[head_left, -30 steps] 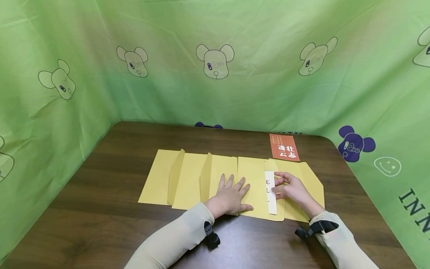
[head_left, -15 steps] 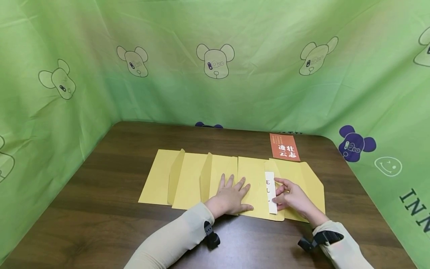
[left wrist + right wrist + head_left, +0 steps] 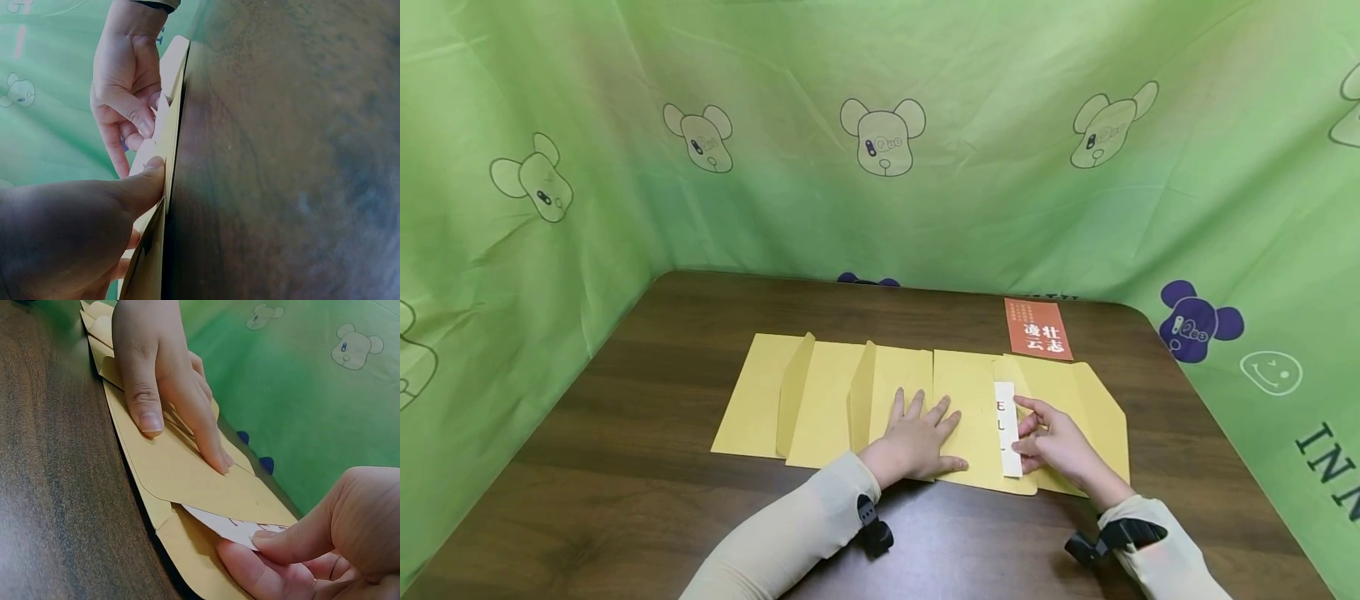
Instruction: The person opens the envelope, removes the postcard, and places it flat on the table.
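A row of yellow envelopes lies overlapping across the table. My left hand (image 3: 913,442) rests with fingers spread on the fourth envelope (image 3: 962,408), its thumb near the lower edge. From that envelope's mouth sticks out a white card (image 3: 1008,429) printed with letters; the rest of the card is hidden inside. My right hand (image 3: 1060,442) pinches the card's outer edge, and in the right wrist view its thumb (image 3: 294,540) lies on top with fingers below. Under the right hand is the rightmost envelope (image 3: 1097,400), its flap open.
A red card (image 3: 1037,327) with white characters lies behind the right envelopes. Two more envelopes (image 3: 760,396) with raised flaps stand at the left. A green printed curtain (image 3: 880,225) hangs along the back and sides of the dark wooden table (image 3: 610,467).
My right hand has slid slightly down the card's edge, toward the near end, during the first half second. The left hand stays in place, and the card sticks out about as before.
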### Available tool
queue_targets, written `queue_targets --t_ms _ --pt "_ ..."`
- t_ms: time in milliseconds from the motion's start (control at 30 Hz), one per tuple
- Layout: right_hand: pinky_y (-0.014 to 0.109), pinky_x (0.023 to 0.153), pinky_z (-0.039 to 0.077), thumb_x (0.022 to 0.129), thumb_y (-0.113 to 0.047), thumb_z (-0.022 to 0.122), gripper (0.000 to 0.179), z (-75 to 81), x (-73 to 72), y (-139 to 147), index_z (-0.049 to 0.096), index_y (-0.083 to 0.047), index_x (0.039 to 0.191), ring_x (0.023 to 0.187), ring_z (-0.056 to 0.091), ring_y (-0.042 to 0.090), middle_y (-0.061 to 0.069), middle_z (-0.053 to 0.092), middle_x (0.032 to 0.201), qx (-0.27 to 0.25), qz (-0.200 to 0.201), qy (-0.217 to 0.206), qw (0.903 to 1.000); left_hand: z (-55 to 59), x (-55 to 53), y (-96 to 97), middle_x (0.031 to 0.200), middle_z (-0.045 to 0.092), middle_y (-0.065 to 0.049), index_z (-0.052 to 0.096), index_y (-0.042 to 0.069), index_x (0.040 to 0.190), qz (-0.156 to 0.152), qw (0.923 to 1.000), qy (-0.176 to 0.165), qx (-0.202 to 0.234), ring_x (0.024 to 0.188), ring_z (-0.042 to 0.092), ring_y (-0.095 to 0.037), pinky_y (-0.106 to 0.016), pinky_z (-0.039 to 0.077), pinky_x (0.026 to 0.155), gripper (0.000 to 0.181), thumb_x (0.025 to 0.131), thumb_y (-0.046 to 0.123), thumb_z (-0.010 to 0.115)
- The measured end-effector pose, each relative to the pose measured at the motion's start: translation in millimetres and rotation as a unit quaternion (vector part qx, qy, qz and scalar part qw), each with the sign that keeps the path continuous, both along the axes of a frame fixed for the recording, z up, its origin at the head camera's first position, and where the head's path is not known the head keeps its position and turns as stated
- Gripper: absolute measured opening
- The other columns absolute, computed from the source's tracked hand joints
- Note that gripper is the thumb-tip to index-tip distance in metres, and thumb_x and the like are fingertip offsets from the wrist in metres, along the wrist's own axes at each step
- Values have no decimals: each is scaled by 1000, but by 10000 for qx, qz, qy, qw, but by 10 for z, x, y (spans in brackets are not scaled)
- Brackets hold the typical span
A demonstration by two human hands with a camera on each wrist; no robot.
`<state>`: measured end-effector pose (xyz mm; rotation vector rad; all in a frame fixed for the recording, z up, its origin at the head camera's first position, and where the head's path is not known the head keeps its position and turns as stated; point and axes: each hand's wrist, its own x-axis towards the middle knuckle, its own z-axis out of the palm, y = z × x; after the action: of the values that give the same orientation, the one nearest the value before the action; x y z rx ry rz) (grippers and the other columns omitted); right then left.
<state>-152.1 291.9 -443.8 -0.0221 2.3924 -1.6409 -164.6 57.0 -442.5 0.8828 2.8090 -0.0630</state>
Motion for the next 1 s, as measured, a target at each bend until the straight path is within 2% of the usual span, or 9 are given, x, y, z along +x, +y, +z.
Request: queue_targets --t_ms 600,1000 --pt "36 51 57 79 17 62 75 21 35 137 29 16 147 64 53 18 17 45 91 374 -162 243 9989 0 20 20 165 18 6 27 31 159 38 10000 -51 -26 150 15 -32 -56 4 118 78 94 72 39" --pt "31 49 54 78 18 63 76 132 62 274 30 17 146 59 55 15 17 49 91 771 -280 369 9959 7 0 33 165 17 6 26 31 159 67 9999 -42 -126 150 14 -32 -56 2 118 78 94 72 38"
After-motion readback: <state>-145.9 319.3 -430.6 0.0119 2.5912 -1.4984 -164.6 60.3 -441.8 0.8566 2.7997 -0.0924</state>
